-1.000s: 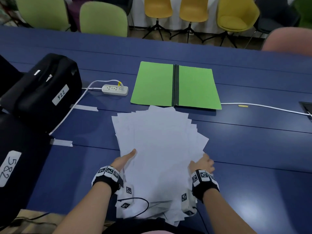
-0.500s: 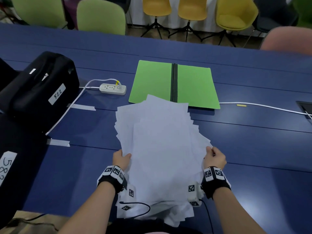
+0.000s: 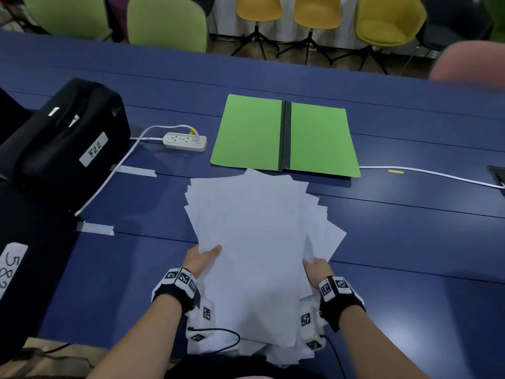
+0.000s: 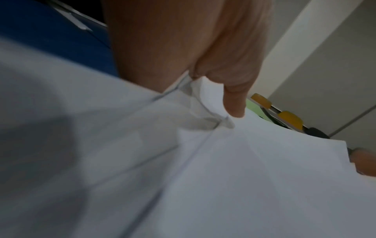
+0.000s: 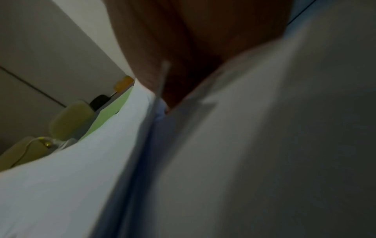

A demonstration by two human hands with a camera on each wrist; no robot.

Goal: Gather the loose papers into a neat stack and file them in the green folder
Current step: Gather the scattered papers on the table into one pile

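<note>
A fanned, uneven pile of white papers is held tilted above the blue table, its near end over the table's front edge. My left hand grips the pile's left side, thumb on top. My right hand grips its right side. In the left wrist view the thumb pinches crumpled sheet edges of the papers. In the right wrist view the papers fill the blurred frame, and the fingers are hidden. The green folder lies open and flat just beyond the pile.
Two black cases with white number labels stand at the left. A white power strip and its cable lie left of the folder. Another white cable runs right. Tape strips mark the table. Chairs line the far side.
The hands have drawn closer together and taken hold of the pile's sides. The sheets were lifted off the table and are less spread out than before.
</note>
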